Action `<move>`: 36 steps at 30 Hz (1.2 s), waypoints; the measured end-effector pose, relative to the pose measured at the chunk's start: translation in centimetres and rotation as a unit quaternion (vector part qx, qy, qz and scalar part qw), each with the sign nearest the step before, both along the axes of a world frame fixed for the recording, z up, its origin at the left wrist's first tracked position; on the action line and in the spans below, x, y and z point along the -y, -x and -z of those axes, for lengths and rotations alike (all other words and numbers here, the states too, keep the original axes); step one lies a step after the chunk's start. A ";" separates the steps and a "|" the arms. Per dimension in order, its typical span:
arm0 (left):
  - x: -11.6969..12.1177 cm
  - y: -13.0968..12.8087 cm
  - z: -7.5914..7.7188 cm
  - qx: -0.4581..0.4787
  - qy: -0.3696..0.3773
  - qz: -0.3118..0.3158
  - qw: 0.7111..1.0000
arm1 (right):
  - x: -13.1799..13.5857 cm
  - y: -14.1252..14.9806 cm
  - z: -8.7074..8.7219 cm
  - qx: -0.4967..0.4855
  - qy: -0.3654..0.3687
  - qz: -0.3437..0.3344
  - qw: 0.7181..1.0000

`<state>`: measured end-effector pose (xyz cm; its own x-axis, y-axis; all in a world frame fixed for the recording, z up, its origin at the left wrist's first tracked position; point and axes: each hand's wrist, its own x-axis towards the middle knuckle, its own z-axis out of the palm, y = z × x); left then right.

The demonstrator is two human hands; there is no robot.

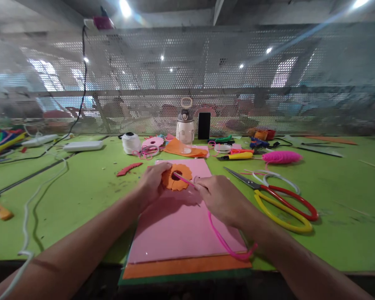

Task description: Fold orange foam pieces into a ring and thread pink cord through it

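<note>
My left hand [154, 181] pinches the left edge of an orange flower-shaped cutout [186, 171], which has a scalloped rim and a dark brown centre. In my right hand [220, 196] is a thin pink cord [185, 179], its pale tip touching or just over the flower's centre; I cannot tell if it goes through. A loop of pink cord [220, 237] hangs below that hand onto the sheets. Both hands are above a pink sheet [187, 233], with an orange sheet [190, 266] and a green one [187, 278] showing beneath its near edge.
Large scissors [284, 202] with red and yellow handles lie open at the right. Behind them are a yellow cutter knife [240, 156] and a pink yarn bundle [281, 157]. A bottle [185, 129] and phone [204, 126] stand at the back. A white cable [26, 212] runs down the left.
</note>
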<state>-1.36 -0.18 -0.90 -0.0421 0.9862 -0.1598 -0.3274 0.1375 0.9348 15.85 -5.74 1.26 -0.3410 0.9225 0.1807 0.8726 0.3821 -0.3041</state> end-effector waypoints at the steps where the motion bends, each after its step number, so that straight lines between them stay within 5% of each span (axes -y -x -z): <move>1: 0.0 0.0 -0.1 -0.001 0.015 0.003 1.000 | 0.1 0.0 -0.1 0.009 -0.006 0.001 1.000; 13: -0.7 0.5 0.6 0.006 0.096 0.063 0.993 | 0.6 -0.5 -0.8 0.077 -0.025 -0.013 0.997; 18: -0.3 0.5 0.2 0.014 0.044 0.103 0.994 | 0.2 -0.9 -1.3 -0.090 -0.057 0.017 0.994; 24: 0.5 0.4 -0.7 0.044 0.037 0.163 0.985 | -0.6 -0.9 -1.1 -0.329 -0.012 -0.013 0.944; 36: 1.1 0.6 -2.2 0.016 0.108 0.198 0.974 | 0.1 -0.3 -0.6 -0.332 0.031 -0.042 0.942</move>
<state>-1.99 -1.31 1.31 0.3432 0.8674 -0.3604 -0.2379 0.4515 0.8600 16.17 -5.80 1.84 -0.2433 0.9135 0.3260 0.4493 0.4041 -0.7968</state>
